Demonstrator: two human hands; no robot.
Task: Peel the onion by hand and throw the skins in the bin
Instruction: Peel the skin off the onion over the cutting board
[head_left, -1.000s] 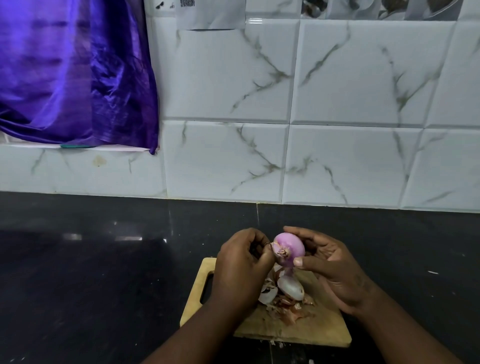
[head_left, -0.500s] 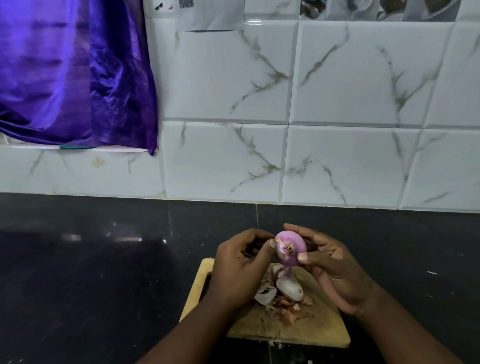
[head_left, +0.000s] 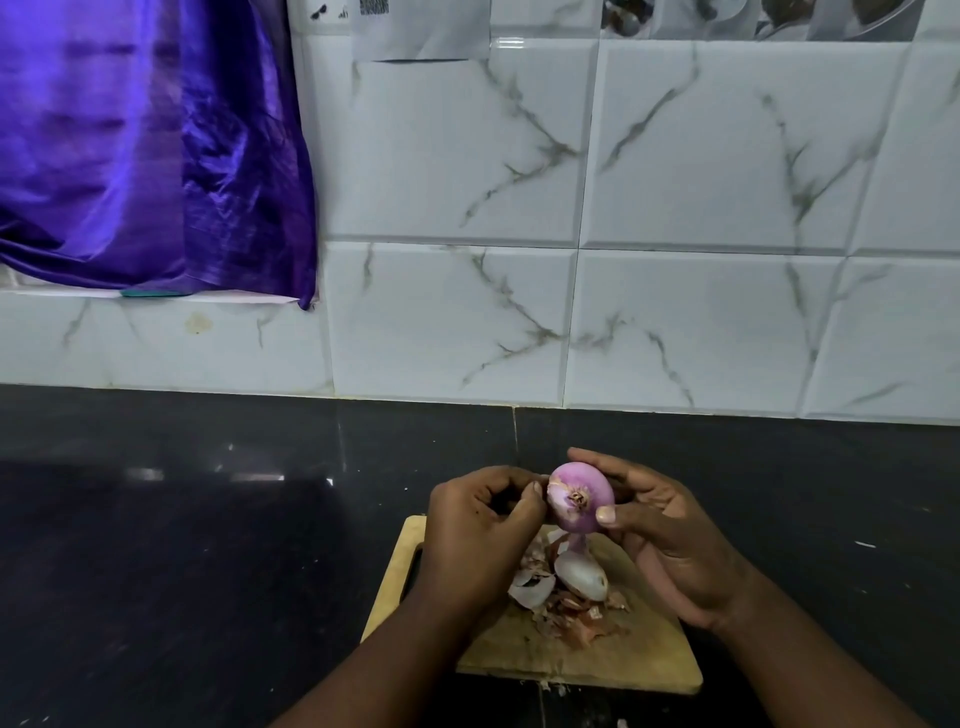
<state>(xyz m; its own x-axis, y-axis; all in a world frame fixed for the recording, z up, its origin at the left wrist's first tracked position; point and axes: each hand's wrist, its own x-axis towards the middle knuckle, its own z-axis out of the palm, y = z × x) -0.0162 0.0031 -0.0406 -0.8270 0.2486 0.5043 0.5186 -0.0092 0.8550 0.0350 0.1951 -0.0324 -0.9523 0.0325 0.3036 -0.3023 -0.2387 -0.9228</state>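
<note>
Position of parts:

- The round, pink-purple onion (head_left: 581, 498) is held in the air above the rectangular wooden cutting board (head_left: 623, 656), between both hands. Its root end faces the camera. A thin pink strip of skin hangs from its underside.
- The right hand (head_left: 670, 540) grips the onion from the right side. The thumb lies on the front face and the fingers curl round the back.
- The left hand (head_left: 478, 530) has its fingers curled. The thumb tip presses against the left edge of the onion, next to the root end. Whether it has a flap of skin pinched cannot be told.
- A pile of loose white and brown onion skins (head_left: 566, 592) lies on the board, directly below the onion.
- The board rests on the glossy black stone counter (head_left: 208, 545), near its front edge.
- White marble-pattern wall tiles (head_left: 675, 208) stand behind the counter.
- A shiny purple cloth (head_left: 130, 145) hangs at the upper left.
</note>
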